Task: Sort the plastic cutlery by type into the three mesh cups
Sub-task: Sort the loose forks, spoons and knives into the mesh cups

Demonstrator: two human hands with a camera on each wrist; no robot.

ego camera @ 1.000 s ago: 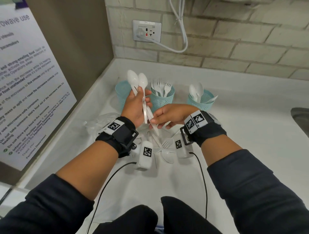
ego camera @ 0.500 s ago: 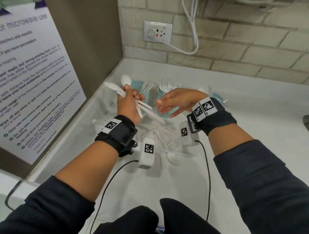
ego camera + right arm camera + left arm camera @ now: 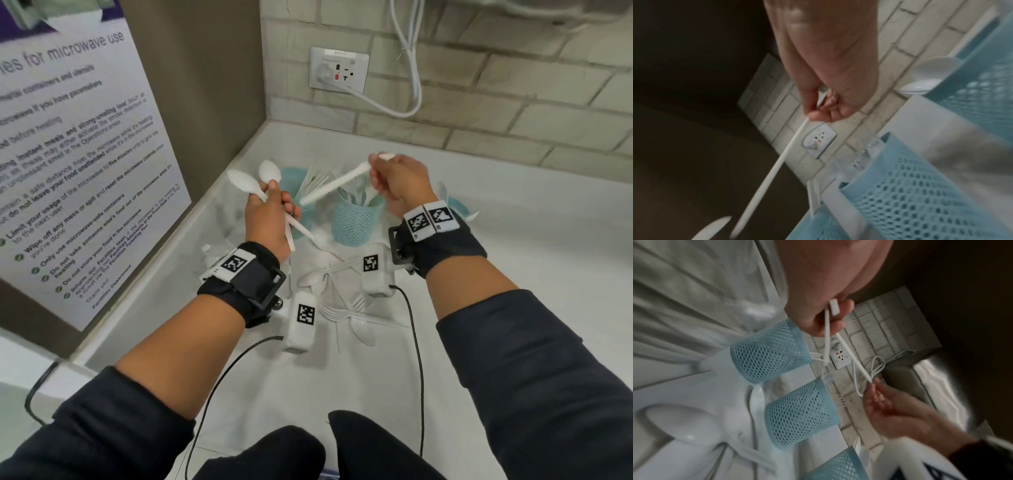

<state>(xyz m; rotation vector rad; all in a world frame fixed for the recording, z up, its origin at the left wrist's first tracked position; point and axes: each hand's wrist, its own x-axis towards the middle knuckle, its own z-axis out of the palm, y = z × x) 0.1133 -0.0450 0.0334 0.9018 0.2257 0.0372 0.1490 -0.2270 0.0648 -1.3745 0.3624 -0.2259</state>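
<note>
Step in hand: I read this as mid-sort, one piece being carried from the bunch to a cup.
Left hand: my fingers are curled round a bunch of white plastic spoons, bowls up and to the far left, handles poking out below the fist.
Right hand: fingertips pinch one end of a single long white plastic utensil; it slants down to the left above the cups. It is blurred, so I cannot tell its type.
Cups: three teal mesh cups stand in a row at the far side. The left cup is partly behind my left hand, the middle cup holds forks, and only the rim of the right cup shows behind my wrist.
Loose pile: white forks and spoons lie on the near counter between my wrists.
Next move: I judge the piece must be tipped upright and dropped into the matching cup.
Surface and room: white counter in a corner, pale brick wall, a socket with a white cable, a microwave notice at left.
</note>
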